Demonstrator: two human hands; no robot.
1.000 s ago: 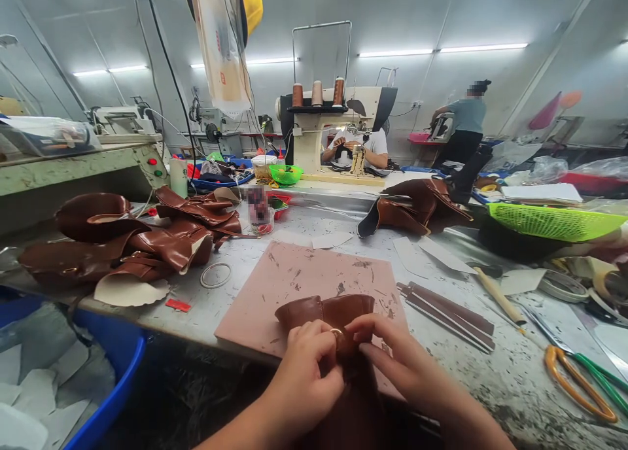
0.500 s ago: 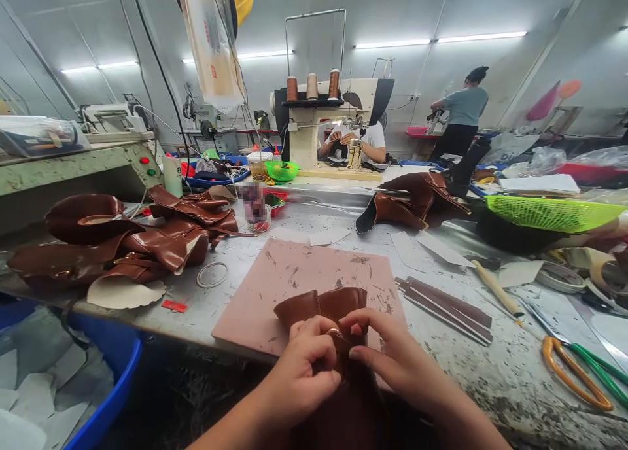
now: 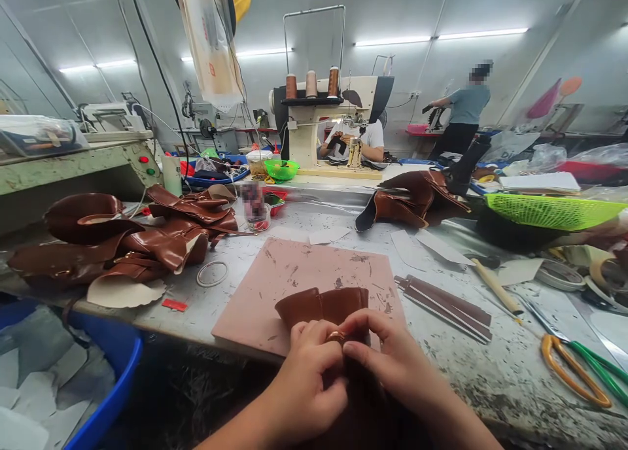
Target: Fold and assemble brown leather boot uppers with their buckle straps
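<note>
A glossy brown leather boot upper (image 3: 321, 306) lies over the front of the pink board, its lower part running down towards my lap in shadow. My left hand (image 3: 311, 375) is closed on its middle, fingers curled. From the other side my right hand (image 3: 387, 352) pinches the leather with thumb and forefinger. Between the fingertips shows a small gold-coloured metal piece (image 3: 336, 336), perhaps a buckle; the fingers cover most of it.
Brown boot uppers (image 3: 161, 241) are heaped at left, above a blue bin (image 3: 130, 371) of scraps. At right lie brown strips (image 3: 446, 306), a wooden-handled tool (image 3: 498, 286) and scissors (image 3: 574, 368). Behind stands a sewing machine (image 3: 304, 136), a person working beyond it.
My left hand has turned slightly and shifted up to the right, its fingers closer to the right hand's. More of the gold-coloured piece shows. The boot upper has barely moved.
</note>
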